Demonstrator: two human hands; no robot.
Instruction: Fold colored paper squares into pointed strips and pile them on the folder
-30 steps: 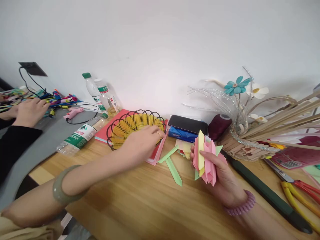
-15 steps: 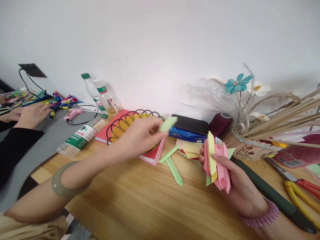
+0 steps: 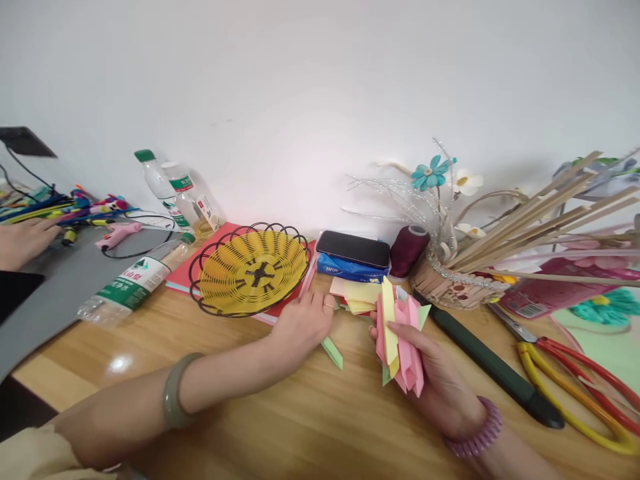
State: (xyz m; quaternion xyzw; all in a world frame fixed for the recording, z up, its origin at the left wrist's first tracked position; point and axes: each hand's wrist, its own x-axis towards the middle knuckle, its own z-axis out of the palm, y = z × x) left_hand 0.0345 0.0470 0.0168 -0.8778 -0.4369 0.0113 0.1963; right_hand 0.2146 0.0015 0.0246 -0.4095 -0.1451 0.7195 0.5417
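Head view: green strip (image 3: 333, 354) right of nearer left hand (image 3: 303, 330), long axis slanting lower-right.
Left fingers: grip indiscernible.
Right hand (image 3: 440, 379): grasping folded papers (image 3: 407, 365).

Folded paper strips (image 3: 409, 360), pink and yellow, bunched

Lying bottle (image 3: 136, 280): the label (image 3: 134, 283) carries a green mountain sign and red characters; 山 is legible. Rear bottles (image 3: 186, 200): label text illegible. Blue pack (image 3: 352, 268): white lettering, too small to read. Pink bag (image 3: 555, 299): barcode (image 3: 532, 311), digits illegible.
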